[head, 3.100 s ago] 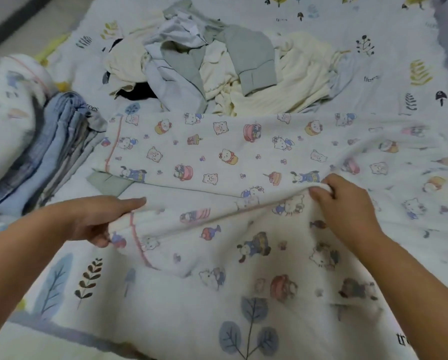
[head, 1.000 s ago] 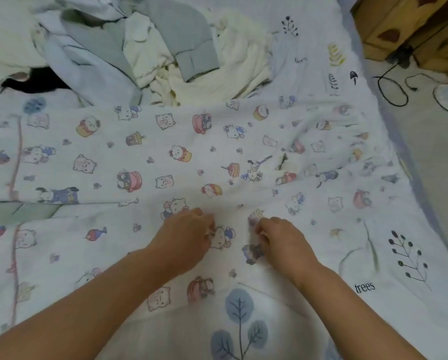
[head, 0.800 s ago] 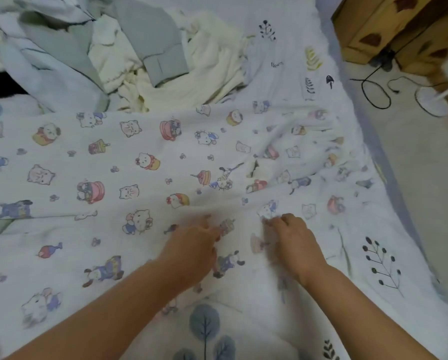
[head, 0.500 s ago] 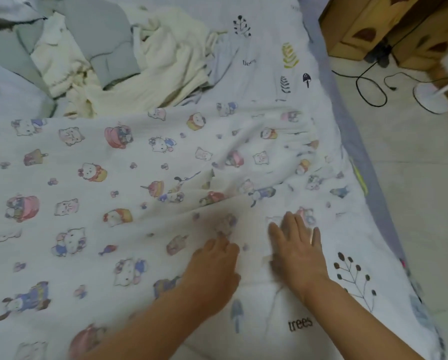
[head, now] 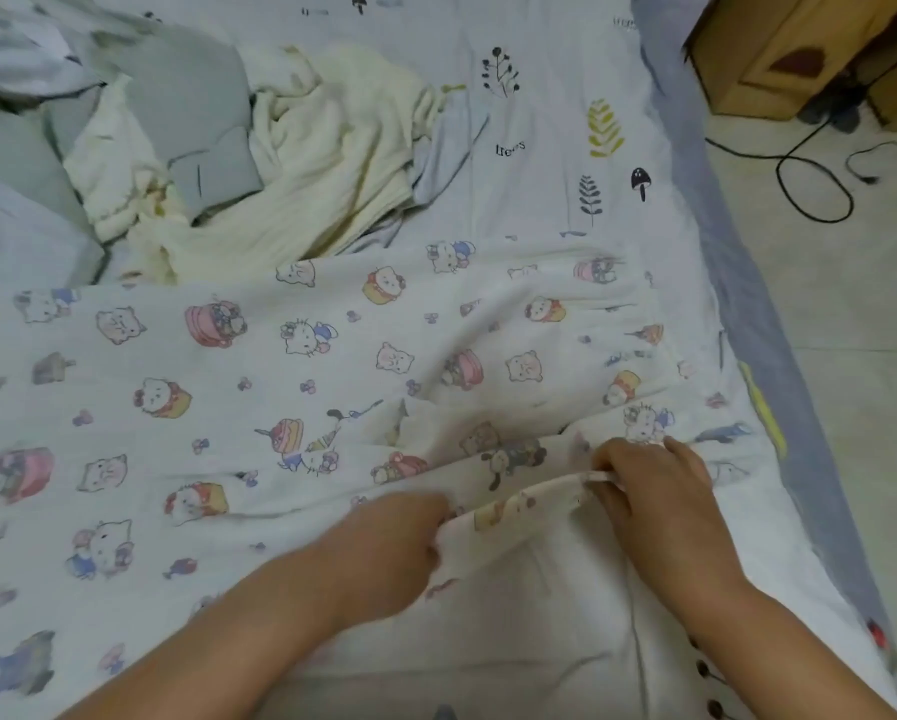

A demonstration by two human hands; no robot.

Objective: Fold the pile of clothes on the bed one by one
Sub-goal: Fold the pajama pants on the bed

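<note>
White cotton printed with small cartoon cats, bears and cupcakes is bunched between both hands: the left hand (head: 384,543) has its fingers curled round the near edge of the printed garment (head: 290,387), and the right hand (head: 649,491) pinches the same edge a little further right, so a short raised ridge of cloth runs between them. The garment lies spread flat across the bed sheet (head: 550,148), reaching from the left border of the view almost to the bed's right edge, with soft creases just beyond the hands. The sheet is pale with leaf, twig and mushroom motifs, and the word "trees" can be read on it beyond the garment. Further back on the left sits the pile of clothes (head: 217,148), a loose heap of cream, grey-green and pale blue pieces. To the right, on the floor, a black cable (head: 810,184) loops beside a wooden cabinet (head: 779,54).
</note>
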